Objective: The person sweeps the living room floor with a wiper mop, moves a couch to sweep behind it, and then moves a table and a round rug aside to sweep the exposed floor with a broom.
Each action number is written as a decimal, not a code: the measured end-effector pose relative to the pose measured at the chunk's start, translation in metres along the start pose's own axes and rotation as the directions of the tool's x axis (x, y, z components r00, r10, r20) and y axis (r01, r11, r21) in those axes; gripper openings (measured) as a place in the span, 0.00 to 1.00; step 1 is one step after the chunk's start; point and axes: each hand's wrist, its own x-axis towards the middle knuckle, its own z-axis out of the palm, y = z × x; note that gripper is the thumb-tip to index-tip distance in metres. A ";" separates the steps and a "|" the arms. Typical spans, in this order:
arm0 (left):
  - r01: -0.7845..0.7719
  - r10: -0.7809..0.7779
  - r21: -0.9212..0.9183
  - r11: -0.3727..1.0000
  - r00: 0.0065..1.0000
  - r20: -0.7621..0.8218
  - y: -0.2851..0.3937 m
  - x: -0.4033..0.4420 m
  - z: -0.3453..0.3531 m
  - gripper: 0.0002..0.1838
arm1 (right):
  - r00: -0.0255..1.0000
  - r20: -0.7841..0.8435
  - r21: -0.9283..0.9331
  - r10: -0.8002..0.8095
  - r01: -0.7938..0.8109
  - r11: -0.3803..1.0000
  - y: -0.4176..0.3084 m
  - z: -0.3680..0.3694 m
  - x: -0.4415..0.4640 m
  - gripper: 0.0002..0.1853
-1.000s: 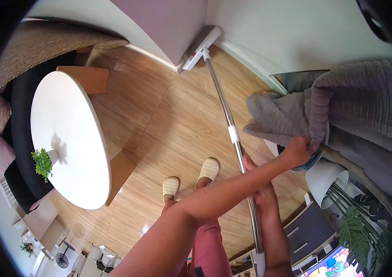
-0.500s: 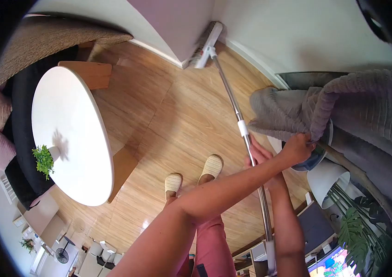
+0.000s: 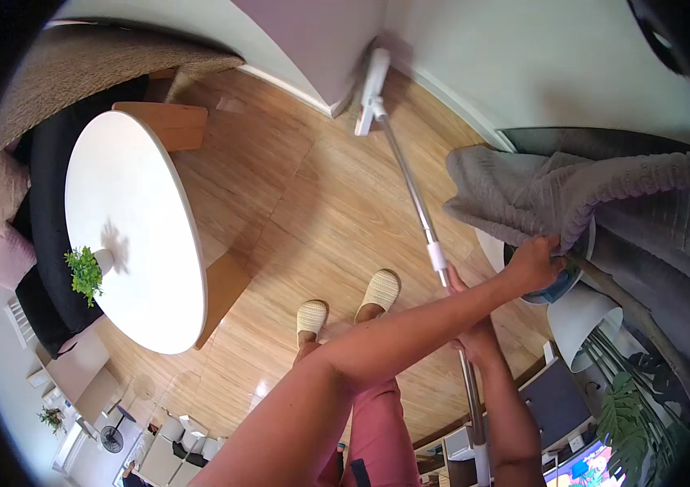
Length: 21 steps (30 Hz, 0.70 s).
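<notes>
My right hand point(image 3: 475, 337) is around the steel pole of a long-handled floor brush point(image 3: 410, 183), partly hidden behind my left forearm. The white brush head point(image 3: 373, 91) is on the floor at the wall corner, slightly blurred. My left arm crosses over the pole. My left hand point(image 3: 536, 264) is closed on the lower edge of a grey ribbed blanket point(image 3: 515, 187), which hangs in folds at the right. Below that hand is a round container point(image 3: 560, 284), partly covered by the cloth.
A white oval table point(image 3: 138, 268) with a small green plant point(image 3: 84, 276) stands at the left, by a black sofa point(image 3: 45, 195). At the right are a wooden branch point(image 3: 645, 312), a white lampshade-like object point(image 3: 584, 321), leafy plants point(image 3: 625, 406) and a cabinet point(image 3: 556, 406).
The brush head has moved down a little, away from the corner, and the pole has come back with it. My left hand still holds the blanket, whose folds have shifted.
</notes>
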 end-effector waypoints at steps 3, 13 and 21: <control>-0.059 0.056 0.054 0.997 0.997 0.059 0.001 -0.001 -0.005 0.17 | 0.995 0.090 -0.178 0.035 -0.019 0.984 0.025 0.011 0.009 0.25; -0.113 0.138 0.252 0.961 0.987 -0.081 0.043 -0.090 -0.041 0.27 | 0.856 0.338 -0.892 -0.392 0.424 0.157 0.013 0.090 -0.008 0.34; -0.037 0.079 0.247 0.968 0.984 -0.161 0.049 -0.156 -0.087 0.23 | 0.926 0.098 -0.936 -0.364 0.210 0.281 0.034 0.107 0.029 0.36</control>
